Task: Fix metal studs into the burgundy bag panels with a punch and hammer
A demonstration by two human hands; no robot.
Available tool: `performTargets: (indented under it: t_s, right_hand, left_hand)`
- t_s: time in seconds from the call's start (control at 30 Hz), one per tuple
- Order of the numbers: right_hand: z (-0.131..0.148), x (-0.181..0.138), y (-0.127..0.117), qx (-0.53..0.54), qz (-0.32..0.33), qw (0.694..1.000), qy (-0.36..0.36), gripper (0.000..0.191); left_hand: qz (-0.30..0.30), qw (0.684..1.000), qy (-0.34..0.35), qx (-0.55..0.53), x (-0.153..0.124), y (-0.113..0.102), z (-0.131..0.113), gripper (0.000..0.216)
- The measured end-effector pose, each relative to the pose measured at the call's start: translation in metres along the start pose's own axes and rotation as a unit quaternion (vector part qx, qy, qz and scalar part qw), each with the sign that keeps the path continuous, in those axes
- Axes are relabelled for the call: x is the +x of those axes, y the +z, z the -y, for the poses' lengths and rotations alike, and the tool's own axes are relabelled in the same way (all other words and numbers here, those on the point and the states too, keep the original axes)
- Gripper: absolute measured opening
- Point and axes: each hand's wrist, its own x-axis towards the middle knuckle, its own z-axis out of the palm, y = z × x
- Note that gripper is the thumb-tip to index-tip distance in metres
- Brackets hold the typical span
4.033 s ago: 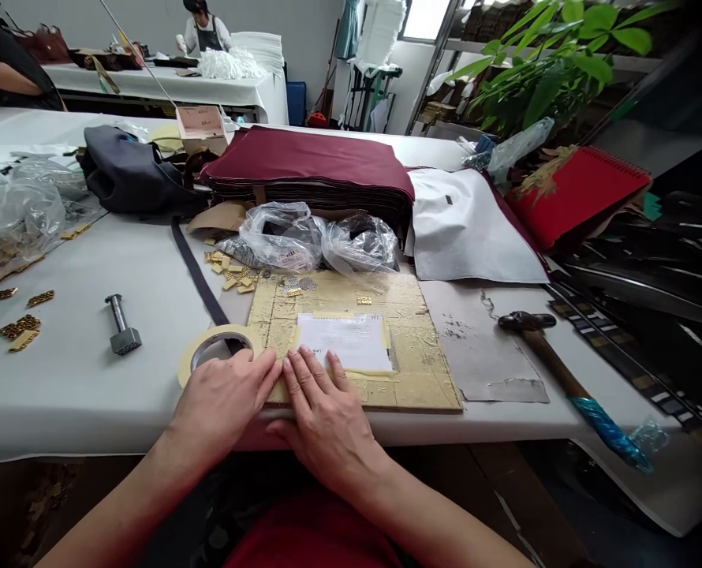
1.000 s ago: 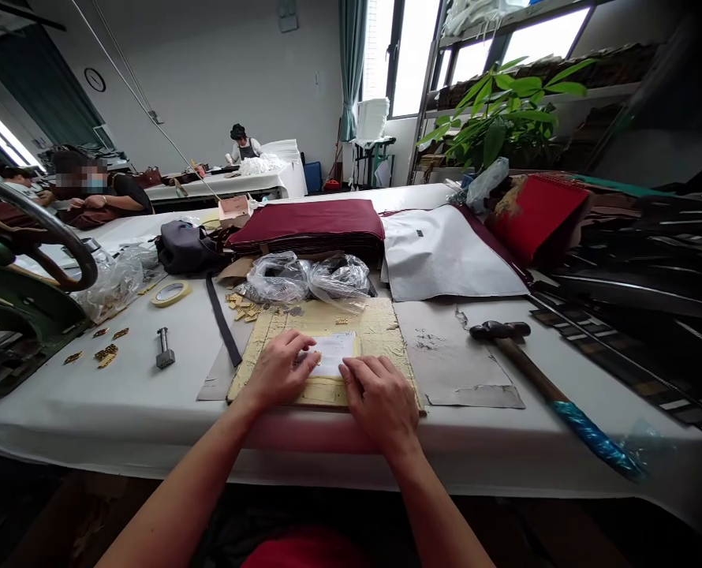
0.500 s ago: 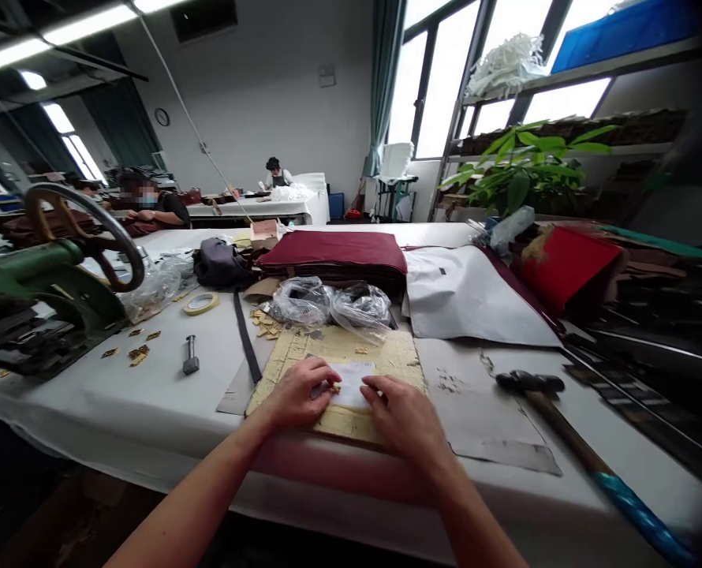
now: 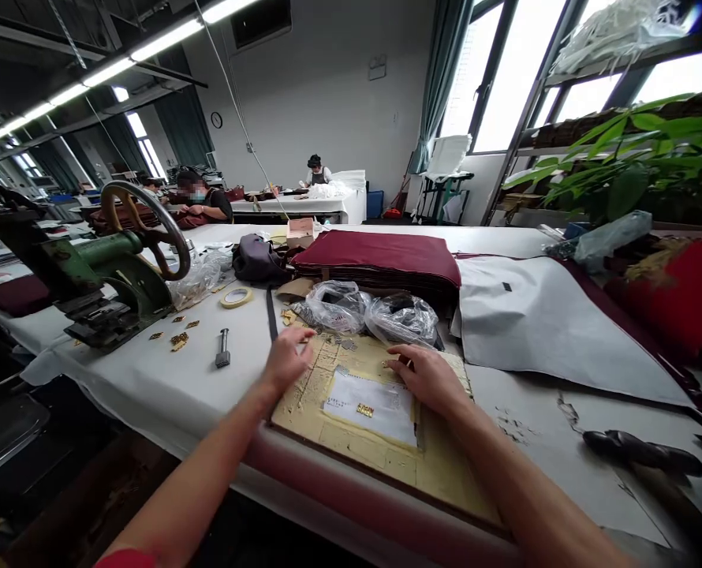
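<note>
A yellowish cardboard board [image 4: 321, 410] lies at the table's near edge with a white paper [image 4: 386, 394] taped on it. One small gold fitting [image 4: 364, 409] rests on the paper. My left hand [image 4: 284, 361] hovers over the board's far left corner, fingers stretched out toward loose gold fittings [image 4: 289, 317], holding nothing. My right hand [image 4: 427, 377] lies on the board beyond the paper, its fingertips pinched at another small gold fitting [image 4: 389, 364].
Two clear plastic bags [image 4: 339, 304] and a maroon fabric stack [image 4: 380, 256] sit behind the board. A hammer [image 4: 640, 451] lies right. Left are a metal punch [image 4: 223, 349], tape roll [image 4: 236, 297], black strap [image 4: 270, 314] and green hand press [image 4: 108, 276]. Other people work at far tables.
Both hands have left the paper and reached farther across the board, the left toward the loose fittings. One gold fitting now lies on the paper. The view has tilted up and left.
</note>
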Motion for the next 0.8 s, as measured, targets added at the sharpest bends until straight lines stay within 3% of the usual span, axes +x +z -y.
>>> performTargets:
  t_s: [0.1, 0.2, 0.37, 0.53, 0.67, 0.8]
  right_hand:
    - [-0.002, 0.001, -0.002, 0.016, 0.005, 1.0, -0.003, 0.028]
    - [-0.001, 0.002, -0.004, 0.022, 0.012, 1.0, -0.004, 0.028]
    - [-0.001, 0.002, -0.006, 0.023, 0.014, 1.0, -0.006, 0.031]
    - [0.0, 0.002, -0.007, 0.024, 0.021, 0.999, -0.009, 0.03]
    - [0.003, 0.001, -0.009, 0.032, 0.015, 0.999, 0.0, 0.03]
    - [0.005, -0.001, -0.01, 0.04, 0.014, 0.999, 0.007, 0.029]
  left_hand:
    - [0.039, 0.998, -0.008, 0.042, 0.027, -0.021, 0.039, 0.036]
    - [0.082, 0.995, -0.006, 0.062, 0.04, -0.023, 0.058, 0.031]
    - [0.064, 0.996, -0.015, 0.056, 0.033, -0.008, 0.062, 0.018]
    - [0.031, 0.999, -0.035, -0.005, 0.028, -0.013, 0.069, 0.022]
    - [0.015, 0.996, -0.043, -0.071, 0.029, -0.021, 0.058, 0.037]
    - [0.065, 0.989, -0.001, -0.132, 0.037, -0.008, 0.014, 0.042]
